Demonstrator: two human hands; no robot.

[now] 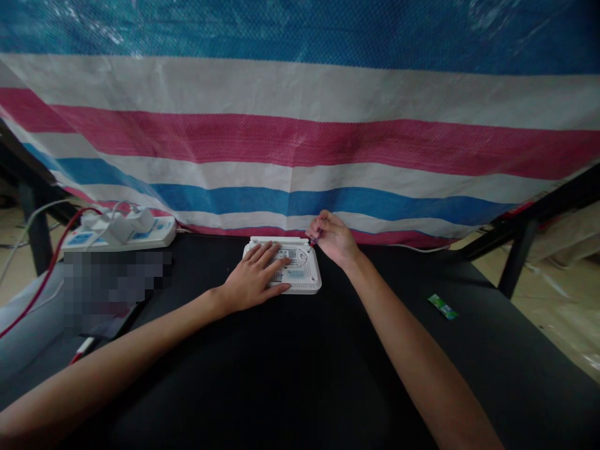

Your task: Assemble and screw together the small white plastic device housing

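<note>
A white box-like device (307, 282) with vent holes and labels lies flat on the black table. My left hand (255, 275) rests on its left part with the fingers spread. At the device's far right corner, my right hand (332, 237) has its fingers pinched together around a small, thin tool with a reddish tip. That tip touches or nearly touches the corner; most of the tool is hidden by the fingers.
On the left stand a white power strip (162, 232) with plugs and cables, and a dark, pixelated flat device (112, 294). A small green packet (442, 307) lies at the right. A striped sheet (290, 137) hangs behind the black table (281, 375).
</note>
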